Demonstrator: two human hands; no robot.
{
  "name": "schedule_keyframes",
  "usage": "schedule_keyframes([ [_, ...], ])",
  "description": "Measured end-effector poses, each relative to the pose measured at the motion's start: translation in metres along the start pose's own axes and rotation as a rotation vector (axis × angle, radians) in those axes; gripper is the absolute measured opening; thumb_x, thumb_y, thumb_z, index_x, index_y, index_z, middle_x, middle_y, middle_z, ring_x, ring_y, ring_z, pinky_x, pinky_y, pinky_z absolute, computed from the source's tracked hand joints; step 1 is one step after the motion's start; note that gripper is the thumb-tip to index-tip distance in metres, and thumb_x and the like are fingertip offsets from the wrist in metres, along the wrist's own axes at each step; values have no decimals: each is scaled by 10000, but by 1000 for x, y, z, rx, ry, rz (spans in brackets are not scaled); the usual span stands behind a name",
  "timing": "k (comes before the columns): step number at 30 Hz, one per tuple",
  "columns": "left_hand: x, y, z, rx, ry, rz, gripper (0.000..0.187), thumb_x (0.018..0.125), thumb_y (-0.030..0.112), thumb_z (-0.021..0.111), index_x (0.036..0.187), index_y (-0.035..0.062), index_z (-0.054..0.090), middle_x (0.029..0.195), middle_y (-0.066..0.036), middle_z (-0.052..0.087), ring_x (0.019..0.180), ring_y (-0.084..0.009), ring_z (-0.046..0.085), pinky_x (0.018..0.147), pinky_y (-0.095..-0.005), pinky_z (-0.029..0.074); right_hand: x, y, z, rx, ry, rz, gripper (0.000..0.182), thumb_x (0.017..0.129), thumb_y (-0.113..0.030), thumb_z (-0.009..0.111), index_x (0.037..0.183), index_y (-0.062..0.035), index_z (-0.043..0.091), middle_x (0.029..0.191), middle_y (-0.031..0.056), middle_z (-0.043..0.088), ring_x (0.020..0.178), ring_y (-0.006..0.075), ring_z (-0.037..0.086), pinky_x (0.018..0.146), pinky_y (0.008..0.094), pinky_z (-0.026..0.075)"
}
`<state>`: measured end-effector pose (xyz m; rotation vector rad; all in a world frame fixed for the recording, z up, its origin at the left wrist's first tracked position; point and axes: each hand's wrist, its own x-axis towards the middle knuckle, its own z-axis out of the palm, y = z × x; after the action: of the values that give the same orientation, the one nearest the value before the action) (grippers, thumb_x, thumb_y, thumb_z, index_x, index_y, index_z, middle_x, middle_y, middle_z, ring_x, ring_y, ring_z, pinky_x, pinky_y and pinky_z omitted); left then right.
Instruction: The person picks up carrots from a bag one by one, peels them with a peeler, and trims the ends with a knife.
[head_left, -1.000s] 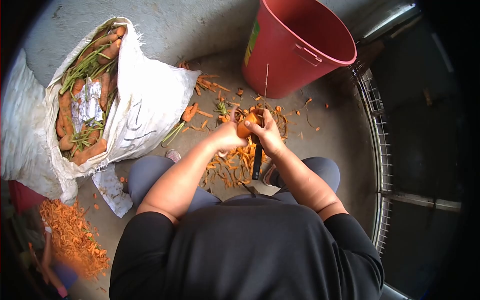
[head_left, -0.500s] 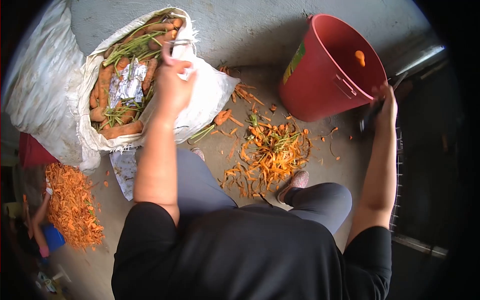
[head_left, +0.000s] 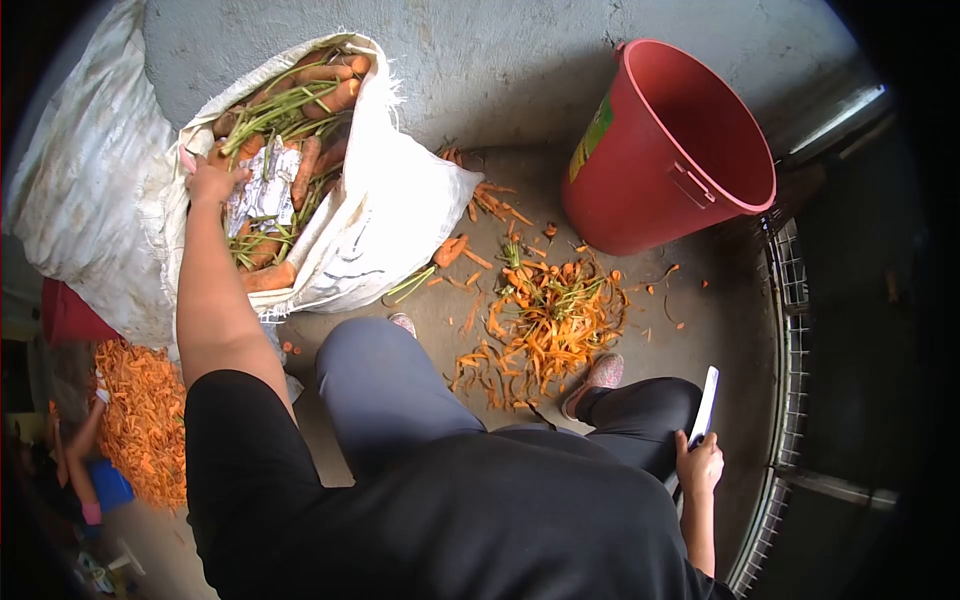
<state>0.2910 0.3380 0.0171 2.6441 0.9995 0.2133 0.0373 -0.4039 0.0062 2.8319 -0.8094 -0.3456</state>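
My left hand reaches into the left side of a white woven sack, its fingers apart against the carrots there. Something pink covers one fingertip. Long green stems and crumpled printed paper lie among the carrots. Beside my right thigh, my right hand is closed around what looks like a knife, its pale blade pointing up. The handle is mostly hidden in my fist.
A tilted red bucket leans near the wall. Orange peelings lie on the floor between my feet. Another peel heap sits at left, near another person's arm. A wire rack stands at right.
My left hand has moved from the sack's right rim to its left side. My right hand has dropped from the bucket's rim to my thigh. The orange carrot piece inside the bucket is out of sight.
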Motion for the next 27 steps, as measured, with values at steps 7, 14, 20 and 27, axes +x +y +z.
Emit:
schedule_keyframes([
  [7, 23, -47, 16, -634, -200, 60, 489, 609, 206, 671, 1056, 63, 531, 705, -82, 544, 611, -219, 519, 452, -304, 382, 3, -9, -18, 4, -17, -2, 564, 703, -514, 600, 848, 25, 516, 804, 229, 588, 789, 373, 579, 696, 428, 458],
  [14, -57, 25, 11, 69, 363, 63, 581, 615, 218, 730, 1146, 141, 506, 1195, -136, 461, 1026, -290, 505, 805, -403, 449, 19, -48, -40, 369, 278, -265, 294, 773, -315, 595, 808, -29, 539, 774, 132, 557, 685, 294, 559, 626, 377, 447],
  [20, -184, 116, 1, -400, 600, 786, 581, 558, 60, 742, 1098, 114, 535, 1177, -110, 490, 1005, -306, 515, 821, -376, 454, 32, -118, -58, 1322, -444, -389, 343, 891, -323, 440, 805, -13, 561, 727, 77, 581, 644, 149, 554, 596, 294, 449],
  [27, -337, 207, 47, -857, -250, 1238, 585, 554, -75, 641, 1097, 120, 549, 1072, -82, 510, 877, -270, 567, 703, -347, 507, 26, -231, -71, 1916, -1549, -191, 622, 812, -606, 362, 1047, -50, 512, 991, 114, 576, 853, 230, 576, 769, 377, 449],
])
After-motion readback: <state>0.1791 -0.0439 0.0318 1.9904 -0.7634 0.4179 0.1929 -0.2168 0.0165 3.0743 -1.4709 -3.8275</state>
